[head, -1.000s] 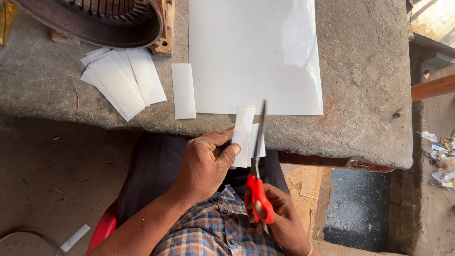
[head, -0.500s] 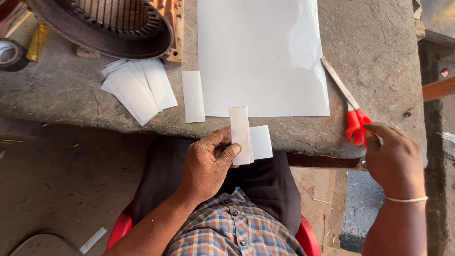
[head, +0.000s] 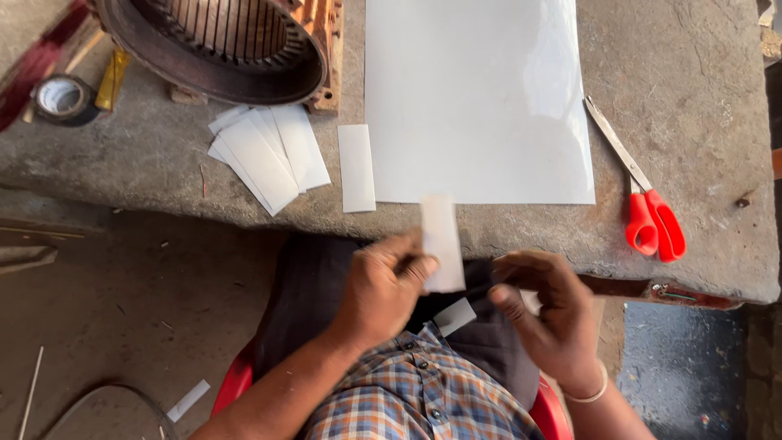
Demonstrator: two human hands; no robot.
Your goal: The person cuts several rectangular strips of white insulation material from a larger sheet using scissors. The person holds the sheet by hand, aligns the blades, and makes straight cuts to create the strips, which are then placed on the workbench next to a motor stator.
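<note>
Left hand (head: 383, 289): grip pinched on a white strip (head: 442, 242), held upright at frame centre, just below the surface (head: 692, 98) edge. Right hand (head: 546, 314): grip released, fingers curled, just right of the strip, not touching it. Small offcut (head: 454, 316) on lap. Scissors (head: 643, 204) lie closed on surface, right. Large sheet (head: 476, 98) upper centre; strip pile (head: 265, 155) left of it.
</note>
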